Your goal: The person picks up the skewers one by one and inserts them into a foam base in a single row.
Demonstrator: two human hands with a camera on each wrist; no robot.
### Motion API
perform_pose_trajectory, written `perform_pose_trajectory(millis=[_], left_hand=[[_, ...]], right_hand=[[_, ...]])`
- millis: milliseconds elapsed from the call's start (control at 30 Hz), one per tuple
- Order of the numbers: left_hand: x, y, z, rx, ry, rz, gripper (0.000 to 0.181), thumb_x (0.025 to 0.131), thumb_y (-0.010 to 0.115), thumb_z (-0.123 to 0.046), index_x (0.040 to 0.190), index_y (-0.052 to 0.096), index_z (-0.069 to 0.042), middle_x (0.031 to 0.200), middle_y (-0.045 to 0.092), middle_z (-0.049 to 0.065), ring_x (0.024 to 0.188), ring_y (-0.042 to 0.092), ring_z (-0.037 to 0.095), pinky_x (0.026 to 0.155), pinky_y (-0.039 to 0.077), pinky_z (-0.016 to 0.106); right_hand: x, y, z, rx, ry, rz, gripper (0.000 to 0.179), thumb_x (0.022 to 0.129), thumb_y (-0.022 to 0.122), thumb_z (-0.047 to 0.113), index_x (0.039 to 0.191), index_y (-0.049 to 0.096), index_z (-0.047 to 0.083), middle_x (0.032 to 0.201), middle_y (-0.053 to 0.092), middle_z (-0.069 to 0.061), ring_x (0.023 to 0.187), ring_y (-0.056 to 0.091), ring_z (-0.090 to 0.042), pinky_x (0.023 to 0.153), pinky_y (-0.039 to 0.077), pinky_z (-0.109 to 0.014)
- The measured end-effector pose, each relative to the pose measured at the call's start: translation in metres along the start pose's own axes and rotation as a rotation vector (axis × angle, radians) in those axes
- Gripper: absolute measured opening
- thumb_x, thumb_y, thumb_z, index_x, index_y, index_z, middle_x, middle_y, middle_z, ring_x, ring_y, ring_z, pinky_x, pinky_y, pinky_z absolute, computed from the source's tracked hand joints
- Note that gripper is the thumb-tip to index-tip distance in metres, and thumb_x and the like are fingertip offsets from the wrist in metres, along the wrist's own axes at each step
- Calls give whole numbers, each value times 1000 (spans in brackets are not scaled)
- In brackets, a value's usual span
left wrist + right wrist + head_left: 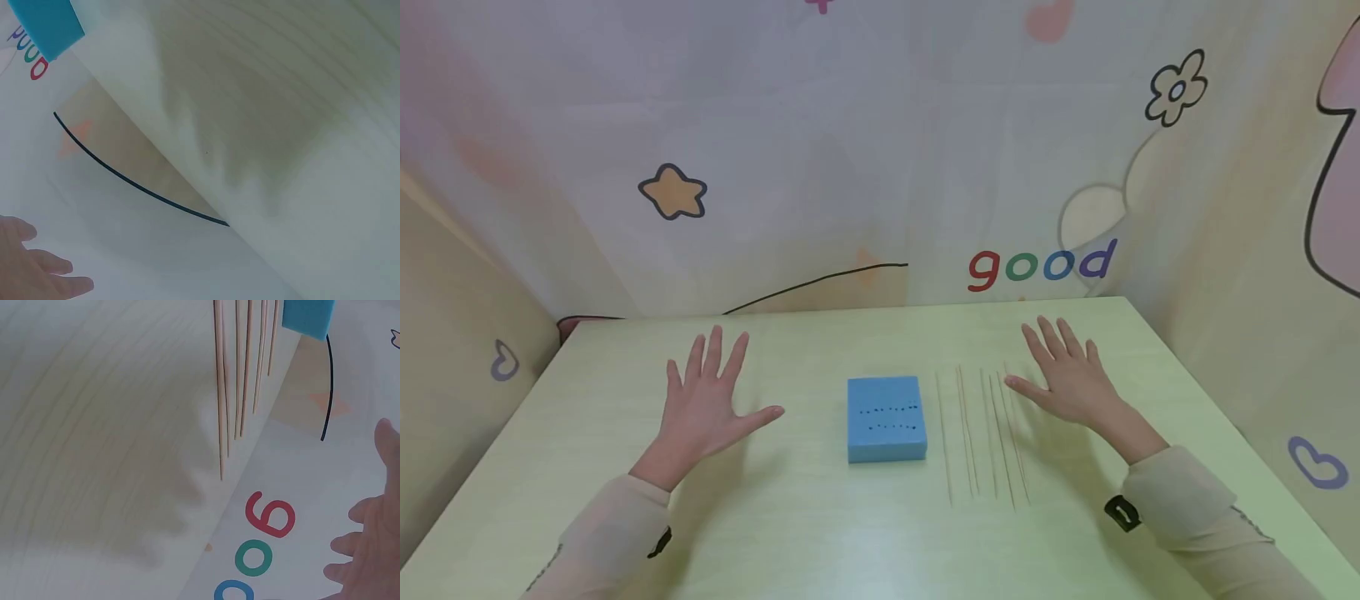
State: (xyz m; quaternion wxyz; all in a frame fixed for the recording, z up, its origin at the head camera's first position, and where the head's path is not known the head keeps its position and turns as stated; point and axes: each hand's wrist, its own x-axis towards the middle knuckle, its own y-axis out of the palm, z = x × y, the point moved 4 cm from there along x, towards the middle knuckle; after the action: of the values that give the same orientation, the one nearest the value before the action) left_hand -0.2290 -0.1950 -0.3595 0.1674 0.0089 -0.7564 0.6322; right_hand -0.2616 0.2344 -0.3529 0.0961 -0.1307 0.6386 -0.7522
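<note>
A blue foam block (886,421) with two rows of small dark holes on its top lies mid-table. Just right of it several thin wooden sticks (992,433) lie roughly side by side, pointing away from the person; the right wrist view shows these sticks (242,375) close up. My left hand (703,408), fingers spread, hovers over the table left of the block and holds nothing. On the other side, my right hand (1075,379) is likewise spread and holds nothing, its thumb overlapping the far end of the sticks in the head view.
The pale wooden table (805,533) ends at a back edge against a printed curtain (790,167), which also hangs on both sides. Both sleeves (1187,492) reach in from the near corners. Hand shadows fall on the tabletop.
</note>
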Motion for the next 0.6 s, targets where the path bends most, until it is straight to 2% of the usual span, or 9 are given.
perform_pose_trajectory(millis=[133,267,433,500,600], left_hand=[[1,0,-4,-11,31,-5,99,74,54,-68,146,17,-11,148,14,22,132,13,42,100,10,65],[2,1,-10,-41,62,-17,97,73,59,-63,144,24,-8,143,27,22,129,24,42,100,16,62],[5,6,-17,-117,101,-51,93,69,67,-58,137,36,-2,125,50,24,114,45,39,96,32,54],[7,10,-20,-155,107,-29,92,68,68,-57,136,39,-2,121,52,24,110,49,39,92,38,51],[10,18,-27,-211,110,70,93,69,69,-57,139,34,-5,129,45,22,115,44,38,88,42,52]], right_hand=[[1,2,-5,-1,-19,26,82,88,51,49,143,19,-2,146,11,-28,132,3,-45,99,5,-67],[3,5,-10,6,-72,40,76,86,59,39,139,26,-5,141,20,-32,129,13,-48,100,15,-63],[6,8,-16,105,-127,54,73,82,66,30,135,33,-9,134,29,-36,121,25,-52,97,25,-62],[9,10,-19,151,-129,70,74,81,68,29,134,34,-9,131,32,-36,119,28,-51,95,26,-62],[14,14,-23,192,-117,104,78,79,70,32,135,34,-7,129,34,-34,117,30,-49,95,27,-61]])
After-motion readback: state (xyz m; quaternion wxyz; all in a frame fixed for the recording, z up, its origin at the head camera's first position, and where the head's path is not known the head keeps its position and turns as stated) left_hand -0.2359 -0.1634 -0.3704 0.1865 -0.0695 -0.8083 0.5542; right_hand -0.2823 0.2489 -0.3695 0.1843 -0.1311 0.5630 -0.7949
